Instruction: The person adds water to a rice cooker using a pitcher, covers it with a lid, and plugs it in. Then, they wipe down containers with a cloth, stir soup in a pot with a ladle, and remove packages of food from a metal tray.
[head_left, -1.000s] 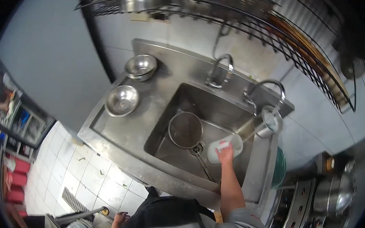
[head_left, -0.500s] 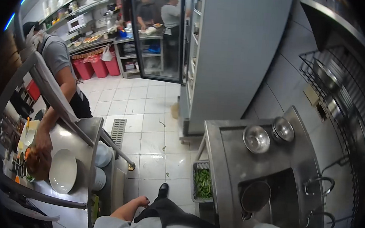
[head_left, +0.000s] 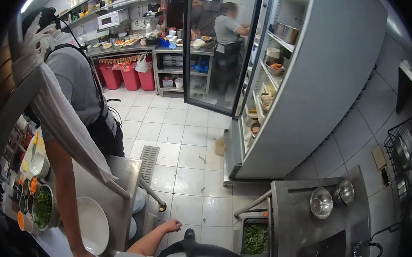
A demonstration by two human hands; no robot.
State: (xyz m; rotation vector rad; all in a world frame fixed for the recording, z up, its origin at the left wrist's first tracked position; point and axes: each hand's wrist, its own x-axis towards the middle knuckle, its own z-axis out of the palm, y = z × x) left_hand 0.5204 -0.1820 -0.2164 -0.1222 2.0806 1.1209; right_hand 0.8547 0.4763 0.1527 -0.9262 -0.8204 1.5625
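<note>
My left hand (head_left: 174, 225) hangs over the tiled floor, beside my dark apron and above my shoe (head_left: 189, 234). Its fingers are loosely bent and a little apart, with nothing visible in them. My right hand is out of view below the bottom edge, on the sink side. On the steel sink counter (head_left: 287, 201) stand a metal bowl (head_left: 321, 203) and, just behind it, another metal bowl (head_left: 345, 191). Part of the sink basin (head_left: 319, 253) shows at the bottom right.
At left a co-worker (head_left: 73, 83) reaches over a counter (head_left: 127, 168) with a large white plate (head_left: 92, 225). A crate of greens (head_left: 255, 239) sits low beside the sink counter. An open fridge (head_left: 308, 97) stands ahead, and another person (head_left: 228, 30) shows through its glass door.
The view has swung left, from the sink towards the floor, fridge and co-worker. My right hand, earlier holding a whitish container at the sink, has left the view. The co-worker's arm now reaches beside the plate.
</note>
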